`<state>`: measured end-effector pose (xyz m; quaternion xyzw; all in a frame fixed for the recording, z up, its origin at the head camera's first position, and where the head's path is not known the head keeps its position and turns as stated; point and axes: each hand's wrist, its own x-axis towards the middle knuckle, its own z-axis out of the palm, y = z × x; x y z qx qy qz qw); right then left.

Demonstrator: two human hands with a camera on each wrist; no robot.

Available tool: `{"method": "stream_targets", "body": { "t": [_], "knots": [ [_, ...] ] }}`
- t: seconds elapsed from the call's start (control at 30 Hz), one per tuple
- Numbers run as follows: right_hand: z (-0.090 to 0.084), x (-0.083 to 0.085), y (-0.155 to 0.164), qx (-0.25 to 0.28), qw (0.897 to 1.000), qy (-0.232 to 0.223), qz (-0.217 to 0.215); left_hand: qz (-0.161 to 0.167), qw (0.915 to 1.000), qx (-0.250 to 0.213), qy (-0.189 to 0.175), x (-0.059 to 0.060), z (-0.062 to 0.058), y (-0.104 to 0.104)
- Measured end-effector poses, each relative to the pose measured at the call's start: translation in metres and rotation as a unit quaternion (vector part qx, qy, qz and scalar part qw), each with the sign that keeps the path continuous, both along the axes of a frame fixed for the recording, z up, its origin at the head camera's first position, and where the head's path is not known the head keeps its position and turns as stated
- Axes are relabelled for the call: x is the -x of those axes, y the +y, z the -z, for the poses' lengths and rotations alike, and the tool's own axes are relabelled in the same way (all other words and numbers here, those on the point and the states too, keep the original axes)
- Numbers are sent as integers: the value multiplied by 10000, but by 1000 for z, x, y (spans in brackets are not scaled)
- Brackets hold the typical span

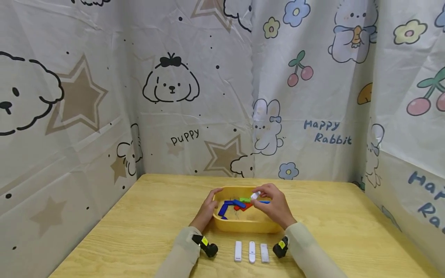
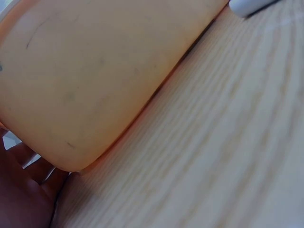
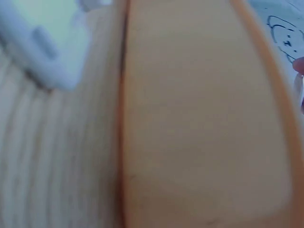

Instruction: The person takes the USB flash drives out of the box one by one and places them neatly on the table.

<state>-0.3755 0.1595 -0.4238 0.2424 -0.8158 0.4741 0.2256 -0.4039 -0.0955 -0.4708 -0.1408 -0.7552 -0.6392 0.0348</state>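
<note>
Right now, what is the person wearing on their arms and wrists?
Both arms wear long, pale cream sleeves: the left sleeve and the right sleeve. Each wrist carries a small black camera with a yellow sticker, the left one and the right one. The left hand and right hand are bare, with no gloves.

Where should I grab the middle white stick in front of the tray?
Pinch the middle stick across its two long sides, near its middle, coming straight down from above. It lies flat on the table with a narrow gap to each neighbouring stick, so slim fingertips fit there; the tray probably blocks a far-end approach.
</note>
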Motion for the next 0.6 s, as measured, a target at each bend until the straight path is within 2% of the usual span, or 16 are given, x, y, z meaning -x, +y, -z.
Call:
{"method": "stream_targets", "body": {
  "t": [0.1, 0.23, 0.4, 0.6],
  "knots": [
    [-8, -4, 4, 115, 9995, 234, -169, 17, 10000, 6, -23, 0, 1, -2],
    [-27, -15, 14, -110, 9984, 385, -407, -38, 10000, 35, -51, 1, 1, -1],
    [-50, -35, 27, -783, 9950, 148, -609, -54, 9999, 69, -99, 1, 1, 0],
    [-61, -60, 36, -1730, 9814, 0, -832, -86, 9998, 105, -151, -2, 0, 1]
  ]
}}
